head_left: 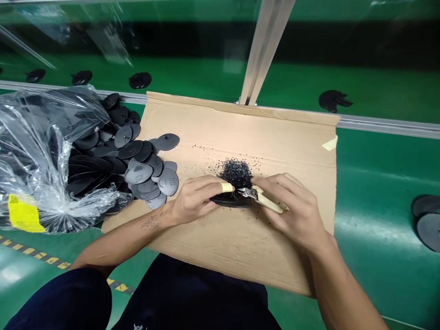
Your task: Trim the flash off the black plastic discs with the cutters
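My left hand (199,196) is closed on the edge of a round black plastic disc (233,200), with yellow tape wrapped round one finger. In my right hand (292,206) is a pair of side cutters (270,201) with pale yellow handles. Their metal jaws rest over the disc, near its middle, close to my left fingertips. Behind the disc lies a heap of small black plastic bits (236,173), with crumbs scattered around it. Part of the disc is hidden by my fingers.
A cardboard sheet (240,247) lies under my hands. On the left, several loose black discs (139,174) spill from a clear plastic bag (41,137) with a yellow label (25,214). More discs (429,229) lie at the far right. A metal post (264,50) rises behind the cardboard.
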Demonstrator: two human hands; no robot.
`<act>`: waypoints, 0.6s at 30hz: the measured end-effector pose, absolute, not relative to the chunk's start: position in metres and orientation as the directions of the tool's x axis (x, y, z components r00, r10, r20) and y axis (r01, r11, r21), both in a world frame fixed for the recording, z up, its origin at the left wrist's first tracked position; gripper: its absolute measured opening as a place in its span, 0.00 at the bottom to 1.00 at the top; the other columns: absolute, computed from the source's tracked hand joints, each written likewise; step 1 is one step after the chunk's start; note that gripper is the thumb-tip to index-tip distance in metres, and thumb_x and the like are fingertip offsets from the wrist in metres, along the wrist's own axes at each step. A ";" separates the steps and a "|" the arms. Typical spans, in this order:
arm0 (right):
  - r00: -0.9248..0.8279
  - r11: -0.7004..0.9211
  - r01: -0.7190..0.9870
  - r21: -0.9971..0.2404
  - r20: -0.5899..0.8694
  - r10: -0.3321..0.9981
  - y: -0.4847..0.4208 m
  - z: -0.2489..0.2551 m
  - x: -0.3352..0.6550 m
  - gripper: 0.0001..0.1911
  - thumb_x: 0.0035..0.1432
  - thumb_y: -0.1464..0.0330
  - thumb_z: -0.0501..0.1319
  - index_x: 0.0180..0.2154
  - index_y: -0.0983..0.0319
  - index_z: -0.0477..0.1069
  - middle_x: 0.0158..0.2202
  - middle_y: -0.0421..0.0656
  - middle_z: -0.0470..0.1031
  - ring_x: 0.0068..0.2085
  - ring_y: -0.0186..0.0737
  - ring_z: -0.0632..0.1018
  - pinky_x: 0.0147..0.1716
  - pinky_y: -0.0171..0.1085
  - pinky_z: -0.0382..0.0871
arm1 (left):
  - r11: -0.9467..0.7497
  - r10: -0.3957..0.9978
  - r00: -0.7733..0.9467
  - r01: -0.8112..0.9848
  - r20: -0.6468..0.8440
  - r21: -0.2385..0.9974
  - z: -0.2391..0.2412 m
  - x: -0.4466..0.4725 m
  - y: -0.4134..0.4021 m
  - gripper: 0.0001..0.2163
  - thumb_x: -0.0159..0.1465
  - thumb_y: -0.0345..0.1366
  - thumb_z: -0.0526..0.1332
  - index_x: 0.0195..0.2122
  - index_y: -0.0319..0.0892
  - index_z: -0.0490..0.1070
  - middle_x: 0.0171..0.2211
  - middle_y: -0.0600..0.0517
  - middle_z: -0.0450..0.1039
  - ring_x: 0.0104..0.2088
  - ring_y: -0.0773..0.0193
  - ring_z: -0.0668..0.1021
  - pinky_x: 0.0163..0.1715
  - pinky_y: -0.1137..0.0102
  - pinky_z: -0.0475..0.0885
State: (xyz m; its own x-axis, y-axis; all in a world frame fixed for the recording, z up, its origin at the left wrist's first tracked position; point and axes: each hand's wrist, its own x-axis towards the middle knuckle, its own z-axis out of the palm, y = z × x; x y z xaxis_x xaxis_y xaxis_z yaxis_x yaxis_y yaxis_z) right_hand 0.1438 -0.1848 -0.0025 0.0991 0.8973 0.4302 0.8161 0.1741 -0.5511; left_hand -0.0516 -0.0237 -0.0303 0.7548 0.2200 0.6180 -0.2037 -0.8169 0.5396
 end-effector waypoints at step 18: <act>-0.058 0.187 0.955 -0.229 0.476 0.878 -0.189 -0.002 0.144 0.11 0.67 0.70 0.63 0.51 0.58 0.74 0.39 0.46 0.83 0.33 0.41 0.78 0.30 0.41 0.71 | -0.780 0.220 0.724 -0.272 0.654 0.563 -0.027 -0.049 -0.032 0.09 0.70 0.38 0.63 0.45 0.38 0.76 0.33 0.47 0.81 0.32 0.66 0.82 0.32 0.74 0.79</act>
